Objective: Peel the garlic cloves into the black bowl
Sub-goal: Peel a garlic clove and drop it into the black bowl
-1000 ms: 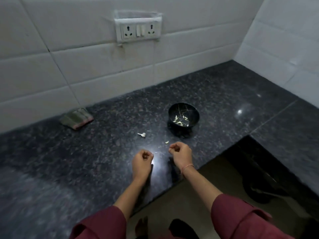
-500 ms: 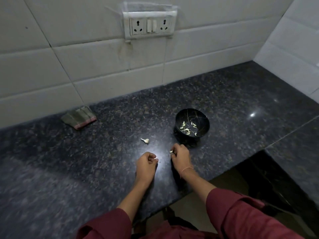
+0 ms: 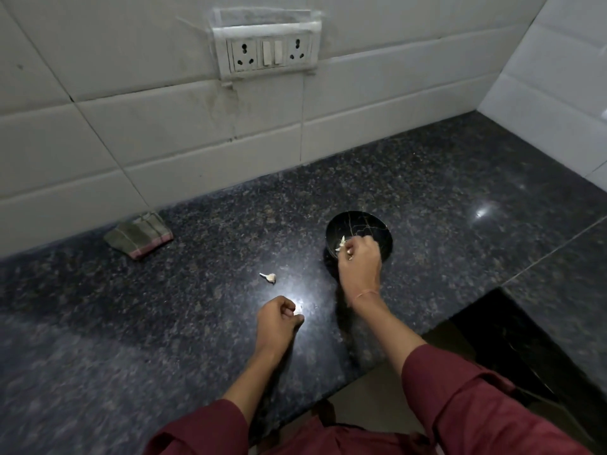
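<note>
Granite tabletop [image 3: 427, 198]: dark, speckled, shiny, meets white tiles [image 3: 197, 136] in a corner.
Wall: socket [image 3: 266, 55] up top, folded cloth [image 3: 139, 236] at its foot.
Bowl [image 3: 368, 221]: black, mid-tabletop; loose clove [image 3: 271, 277] lies left of it.
Left hand [image 3: 277, 323]: grip curled round a clove [image 3: 298, 311], near the front edge.
Right hand [image 3: 359, 261]: grip pinching a garlic bit [image 3: 341, 243] over the bowl.
Changed: right hand was beside the left, now it's at the bowl.

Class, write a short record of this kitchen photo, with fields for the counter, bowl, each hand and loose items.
Counter: dark speckled stone
Bowl: black, on the counter
Right hand: over the bowl, fingers curled; grip unclear
Left hand: pinches a garlic piece
Loose: garlic clove left of the bowl
Also: folded cloth by the wall
</note>
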